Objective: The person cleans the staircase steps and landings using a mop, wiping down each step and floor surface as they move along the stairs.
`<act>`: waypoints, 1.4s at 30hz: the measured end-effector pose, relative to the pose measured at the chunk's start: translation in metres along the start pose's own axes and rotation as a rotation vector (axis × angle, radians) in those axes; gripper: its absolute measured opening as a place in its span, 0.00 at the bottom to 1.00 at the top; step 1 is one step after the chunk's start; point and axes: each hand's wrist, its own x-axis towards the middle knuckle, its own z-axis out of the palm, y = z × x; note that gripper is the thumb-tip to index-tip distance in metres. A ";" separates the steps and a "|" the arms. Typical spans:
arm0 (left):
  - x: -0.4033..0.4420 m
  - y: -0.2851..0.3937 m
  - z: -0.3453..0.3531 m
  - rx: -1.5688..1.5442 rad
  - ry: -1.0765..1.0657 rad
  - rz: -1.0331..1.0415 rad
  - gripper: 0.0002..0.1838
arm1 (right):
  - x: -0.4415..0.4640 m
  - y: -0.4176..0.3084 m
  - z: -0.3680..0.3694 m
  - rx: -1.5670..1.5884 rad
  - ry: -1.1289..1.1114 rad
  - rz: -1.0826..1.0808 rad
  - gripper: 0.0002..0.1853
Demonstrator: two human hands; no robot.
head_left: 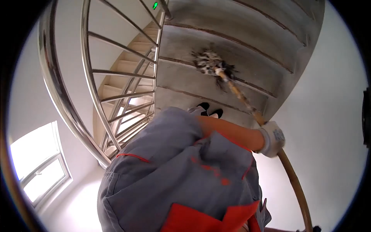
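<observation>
My left hand (pixel 273 139), in a white-grey work glove, reaches across my body to the right and is closed around the wooden handle of a mop. The mop handle (pixel 292 178) slants from the lower right up to the mop head (pixel 211 63), where it looks worn and patchy. Grey, white and dark strands of the head lie spread on a concrete step. My right hand does not show clearly. A small dark shape (pixel 317 229) by the handle at the bottom edge is too cut off to make out.
Concrete stairs (pixel 216 46) with brown edge strips curve upward. A shiny metal railing (pixel 87 58) runs along the left, with a lower, lighter flight (pixel 121 71) beyond it. A white wall (pixel 320 108) borders the right. My shoes (pixel 203 105) stand near the steps; a window (pixel 42 162) is lower left.
</observation>
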 end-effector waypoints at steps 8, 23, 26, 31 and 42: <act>-0.115 -0.162 0.092 -0.042 0.343 -0.532 0.21 | -0.099 0.141 0.154 1.026 -0.323 0.836 0.17; -0.211 -0.324 0.266 -0.052 0.110 -1.254 0.51 | -0.224 0.088 0.325 0.340 -0.642 1.233 0.14; -0.234 -0.332 0.235 -0.222 0.035 -1.310 0.49 | -0.225 0.084 0.322 0.362 -0.561 1.336 0.11; -0.242 -0.305 0.169 -0.352 -0.068 -1.319 0.49 | -0.239 0.079 0.304 0.401 -0.464 1.522 0.14; -0.206 -0.296 0.171 -0.064 -0.330 -1.094 0.45 | -0.238 0.062 0.304 0.389 -0.443 1.564 0.09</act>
